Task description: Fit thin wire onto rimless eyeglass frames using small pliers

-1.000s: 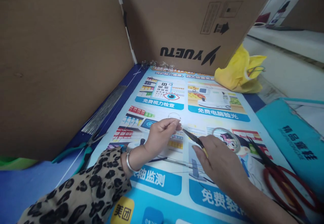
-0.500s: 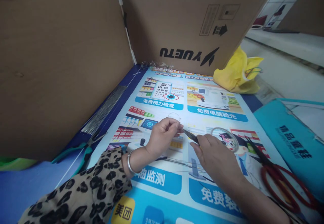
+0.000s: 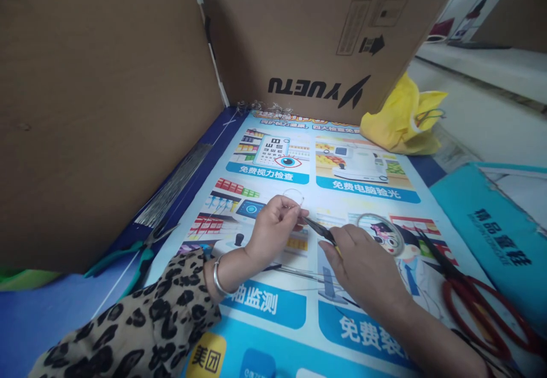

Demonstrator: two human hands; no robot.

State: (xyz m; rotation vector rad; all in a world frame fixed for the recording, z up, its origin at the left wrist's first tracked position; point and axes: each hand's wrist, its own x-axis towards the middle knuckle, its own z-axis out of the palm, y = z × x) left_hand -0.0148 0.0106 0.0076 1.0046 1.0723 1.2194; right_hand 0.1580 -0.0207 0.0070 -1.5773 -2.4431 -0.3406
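A thin wire loop [image 3: 294, 190] is pinched between the thumb and forefinger of my left hand [image 3: 273, 227], curving up above the fingertips. My right hand [image 3: 370, 269] is closed around dark, pointed needle-nose pliers [image 3: 319, 228]. The plier tips meet the wire right at my left fingertips; whether the jaws grip it cannot be made out. Below both hands, several loose straight wires [image 3: 294, 273] lie across the printed poster [image 3: 260, 344]. Close to my right hand rests a round clear ring or coil [image 3: 400, 241].
Red-handled scissors [image 3: 474, 304] lie at right beside a teal box [image 3: 496, 224]. Teal-handled pliers [image 3: 143, 248] and a wire bundle [image 3: 175, 187] are at left. Cardboard walls [image 3: 316, 24] enclose the back and left. Small wire pieces [image 3: 265, 107] and a yellow bag [image 3: 397, 124] sit farther back.
The plier tips have shifted slightly left, closer in at my left fingertips. My left hand keeps its pinch on the wire, and the view has tilted a little.
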